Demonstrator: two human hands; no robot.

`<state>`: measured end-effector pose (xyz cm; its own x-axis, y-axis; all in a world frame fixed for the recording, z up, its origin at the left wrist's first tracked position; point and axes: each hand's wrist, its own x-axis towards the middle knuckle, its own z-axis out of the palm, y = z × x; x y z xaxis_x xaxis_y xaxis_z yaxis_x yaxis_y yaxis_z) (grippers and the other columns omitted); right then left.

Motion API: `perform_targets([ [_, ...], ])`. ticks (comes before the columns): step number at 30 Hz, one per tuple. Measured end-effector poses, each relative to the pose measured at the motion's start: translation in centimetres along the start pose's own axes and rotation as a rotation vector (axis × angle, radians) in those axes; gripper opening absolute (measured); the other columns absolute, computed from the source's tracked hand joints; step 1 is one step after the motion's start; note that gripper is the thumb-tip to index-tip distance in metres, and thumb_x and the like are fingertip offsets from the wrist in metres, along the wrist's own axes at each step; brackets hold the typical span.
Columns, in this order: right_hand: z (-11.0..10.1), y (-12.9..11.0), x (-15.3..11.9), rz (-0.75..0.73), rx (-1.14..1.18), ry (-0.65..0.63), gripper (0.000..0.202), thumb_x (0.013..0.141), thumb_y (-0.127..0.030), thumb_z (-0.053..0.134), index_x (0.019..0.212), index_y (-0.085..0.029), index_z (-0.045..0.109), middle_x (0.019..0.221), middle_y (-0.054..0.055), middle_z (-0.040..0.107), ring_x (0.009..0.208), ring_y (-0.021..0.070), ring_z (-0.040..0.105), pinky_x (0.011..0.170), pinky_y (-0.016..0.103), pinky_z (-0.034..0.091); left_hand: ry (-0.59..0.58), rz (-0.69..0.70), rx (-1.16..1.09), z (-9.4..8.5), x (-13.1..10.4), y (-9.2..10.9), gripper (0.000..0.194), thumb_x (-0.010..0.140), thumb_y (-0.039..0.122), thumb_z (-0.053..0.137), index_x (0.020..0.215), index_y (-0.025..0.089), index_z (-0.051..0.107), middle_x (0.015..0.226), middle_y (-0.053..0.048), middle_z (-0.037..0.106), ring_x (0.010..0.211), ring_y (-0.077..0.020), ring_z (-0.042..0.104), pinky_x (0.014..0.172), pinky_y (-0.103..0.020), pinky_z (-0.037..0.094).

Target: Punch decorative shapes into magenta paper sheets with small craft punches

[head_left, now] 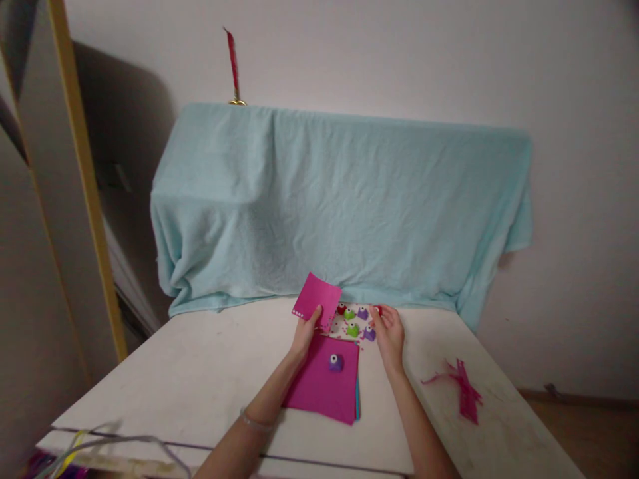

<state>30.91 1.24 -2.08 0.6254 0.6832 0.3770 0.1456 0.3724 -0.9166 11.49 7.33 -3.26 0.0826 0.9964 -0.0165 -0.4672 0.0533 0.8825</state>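
Note:
My left hand [305, 332] grips a pink sheet of paper [319, 298] by its lower edge, thumb on top. Small punched holes run along the sheet's left corner and right side. My right hand [390, 332] is closed around a small red craft punch [378, 310], mostly covered by the fingers. Between the hands stand several more punches: a red one [341, 309], a green one [349, 313], another green one [353, 330], and purple ones [363, 313]. A purple punch [336, 362] rests on a stack of pink paper [319, 392], with blue sheets showing beneath.
Tiny pink paper bits lie scattered around the punches. Pink paper scraps [466, 392] lie on the right of the white table [210, 372]. A light blue cloth [349, 206] drapes behind it. Grey cables [134, 439] hang at the front left edge.

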Motion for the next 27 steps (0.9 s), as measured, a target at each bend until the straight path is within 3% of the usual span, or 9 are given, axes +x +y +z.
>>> perform_targets([
  [4, -0.2, 0.6, -0.2, -0.082, -0.143, -0.007, 0.041, 0.079, -0.051, 0.061, 0.098, -0.015, 0.063, 0.092, 0.012, 0.071, 0.080, 0.0220, 0.066, 0.071, 0.033, 0.052, -0.053, 0.045, 0.002, 0.2, -0.5, 0.1, 0.065, 0.072, 0.059, 0.068, 0.115, 0.011, 0.062, 0.107, -0.015, 0.070, 0.097, -0.0260, 0.065, 0.092, -0.039, 0.047],
  [10, -0.3, 1.2, -0.7, -0.222, -0.370, -0.067, 0.038, 0.085, -0.048, 0.056, 0.106, -0.017, 0.061, 0.096, 0.011, 0.069, 0.086, 0.0232, 0.063, 0.079, 0.036, 0.048, -0.124, 0.059, 0.006, 0.3, -0.7, 0.2, 0.068, 0.074, 0.063, 0.064, 0.115, 0.009, 0.062, 0.114, -0.017, 0.067, 0.099, -0.0265, 0.065, 0.095, -0.039, 0.045],
  [18, -0.1, 2.8, -0.7, -0.361, -0.532, -0.132, 0.042, 0.081, -0.043, 0.061, 0.115, -0.018, 0.058, 0.107, 0.014, 0.066, 0.097, 0.0257, 0.059, 0.087, 0.041, 0.044, -0.175, 0.087, 0.008, 0.8, -1.3, 0.7, 0.063, 0.077, 0.059, 0.063, 0.118, 0.012, 0.060, 0.122, -0.016, 0.063, 0.108, -0.0266, 0.061, 0.098, -0.038, 0.043],
  [27, 0.1, 3.7, -0.5, -0.375, -0.595, -0.181, 0.031, 0.080, -0.036, 0.061, 0.105, -0.018, 0.063, 0.101, 0.012, 0.068, 0.095, 0.0266, 0.061, 0.085, 0.041, 0.045, -0.211, 0.053, 0.033, 0.5, -1.2, 0.5, 0.062, 0.076, 0.057, 0.065, 0.118, 0.012, 0.061, 0.117, -0.015, 0.065, 0.104, -0.0283, 0.063, 0.098, -0.041, 0.043],
])
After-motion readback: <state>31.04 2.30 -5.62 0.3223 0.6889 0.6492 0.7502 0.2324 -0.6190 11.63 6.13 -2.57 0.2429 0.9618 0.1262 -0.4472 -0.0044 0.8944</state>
